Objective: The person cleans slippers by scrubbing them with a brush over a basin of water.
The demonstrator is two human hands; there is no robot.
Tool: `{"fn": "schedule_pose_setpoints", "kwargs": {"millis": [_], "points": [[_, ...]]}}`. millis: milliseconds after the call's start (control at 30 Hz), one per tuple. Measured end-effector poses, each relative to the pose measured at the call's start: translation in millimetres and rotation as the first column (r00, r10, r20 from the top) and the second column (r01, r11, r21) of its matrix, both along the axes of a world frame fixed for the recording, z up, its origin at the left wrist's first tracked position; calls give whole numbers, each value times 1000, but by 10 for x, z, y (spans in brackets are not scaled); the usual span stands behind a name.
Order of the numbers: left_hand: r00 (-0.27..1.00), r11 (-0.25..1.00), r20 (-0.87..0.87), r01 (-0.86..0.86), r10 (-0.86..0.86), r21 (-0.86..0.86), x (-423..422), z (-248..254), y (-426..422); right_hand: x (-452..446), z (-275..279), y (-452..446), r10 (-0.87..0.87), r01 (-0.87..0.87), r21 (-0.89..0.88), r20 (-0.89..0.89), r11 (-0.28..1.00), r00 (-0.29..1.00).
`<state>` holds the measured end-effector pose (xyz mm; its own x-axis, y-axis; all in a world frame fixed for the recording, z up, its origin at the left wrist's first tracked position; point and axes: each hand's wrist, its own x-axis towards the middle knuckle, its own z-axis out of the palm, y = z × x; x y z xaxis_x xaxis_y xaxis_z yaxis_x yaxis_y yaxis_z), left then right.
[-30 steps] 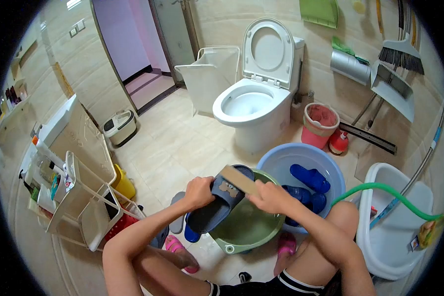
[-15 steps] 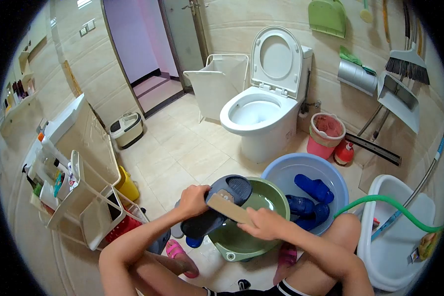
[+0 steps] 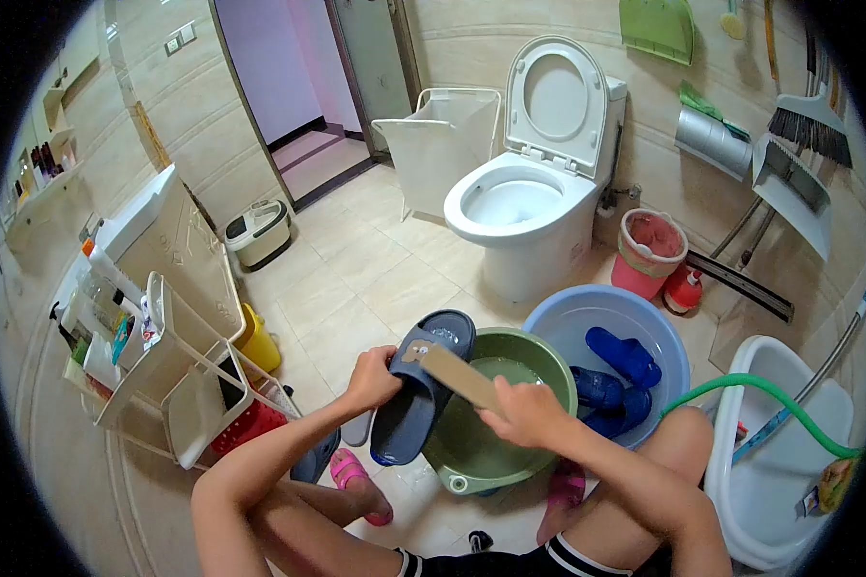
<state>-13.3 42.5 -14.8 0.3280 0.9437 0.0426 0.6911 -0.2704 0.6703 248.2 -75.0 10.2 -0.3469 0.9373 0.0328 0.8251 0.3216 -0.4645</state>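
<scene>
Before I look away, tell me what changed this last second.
The dark slipper has swung so its toe points straighter ahead; the wooden tool has moved from the toe side of the bear patch to beside it. Nothing was let go: the left hand keeps its grip on the slipper, the right hand on the tool. The green basin stayed put.

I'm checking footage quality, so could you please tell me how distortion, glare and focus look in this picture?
Head view: wide-angle distortion bows the beige tiled left wall, with black corners; head view: highlights on the silver cylindrical holder; head view: the dark grey open-toed slipper in the left hand shows a clear outline.
</scene>
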Motion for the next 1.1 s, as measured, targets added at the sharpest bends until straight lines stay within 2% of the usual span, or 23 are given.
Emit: {"fn": "schedule_pose_setpoints", "kwargs": {"millis": [67, 167, 200, 233, 300, 333, 367, 400, 433, 467, 500, 567, 633, 667, 700, 733, 833, 867, 900, 933, 1033, 1067, 1100], "points": [[996, 998, 71, -44, 47, -37, 39, -14, -28, 5, 55, 44, -207, 206, -31, -15, 978, 978], [980, 972, 96, -156, 174, -177, 123, -25, -60, 101, 14, 108, -247, 246, -29, -87, 969, 965], [980, 973, 98, -152, 171, -174, 129, -52, -46, 106, 16, 90, -228, 225, -37, -122, 974, 966], [979, 977, 150, -113, 141, -179, 130, -99, -41, 100, 30, 56, -229, 227, -36, -121, 973, 966], [973, 979, 202, -76, 114, -188, 139, -151, -48, 61, 53, -16, -28, 16, -77, -153, 997, 988], [968, 986, 233, -52, 89, -158, 149, -167, -64, 44, 21, -24, 79, -85, -38, -141, 996, 987], [963, 991, 262, -30, 62, -127, 153, -180, -74, 45, 34, -41, 81, -88, -44, -143, 995, 986], [964, 991, 259, -32, 65, -131, 143, -222, -37, 50, 82, -45, 54, -53, 12, -54, 999, 997], [942, 983, 334, 68, -7, -170, 134, -270, 24, 56, 114, -29, 20, -22, 71, 32, 997, 999], [909, 965, 410, 170, -75, -201, 117, -316, 61, 99, 94, 20, -29, 25, 104, 35, 994, 999], [910, 964, 408, 169, -74, -204, 127, -287, 39, 149, 103, 56, -28, 25, 101, 32, 995, 999], [877, 915, 478, 227, -43, -333, 176, -205, 16, 252, 141, 125, -205, 209, 167, -42, 964, 978], [854, 924, 515, 251, -72, -288, 213, -245, 33, 282, 147, 114, -229, 230, 198, -30, 953, 973], [831, 930, 549, 268, -90, -252, 225, -283, 18, 268, 158, 65, -140, 143, 188, -30, 972, 990], [829, 927, 553, 270, -87, -259, 231, -184, -50, 241, 160, 16, -49, 54, 172, -31, 984, 998], [913, 936, 384, 245, -135, -254, 231, 32, -160, 203, 118, 1, 46, -48, 116, 25, 992, 999], [944, 968, 256, 236, -207, -89, 225, -75, -229, 159, 174, -34, 84, -102, 130, 138, 986, 987], [938, 926, 340, 188, -69, -328, 248, -106, -185, 195, 181, 4, 76, -93, 128, 133, 987, 988], [919, 820, 385, 152, 89, -552, 267, -135, -154, 259, 199, 78, -45, 29, 153, 100, 988, 994], [910, 828, 408, 169, 77, -534, 282, -163, -132, 305, 200, 120, -160, 146, 174, 68, 974, 985], [868, 865, 494, 206, 55, -458, 310, -236, -155, 357, 192, 145, -166, 158, 193, 26, 969, 986], [852, 875, 521, 216, 48, -433, 285, -289, -136, 327, 195, 106, -94, 90, 131, 21, 987, 995], [864, 845, 500, 227, 55, -485, 149, -525, -23, 267, 169, 45, -88, 85, 120, 25, 989, 996]]}}
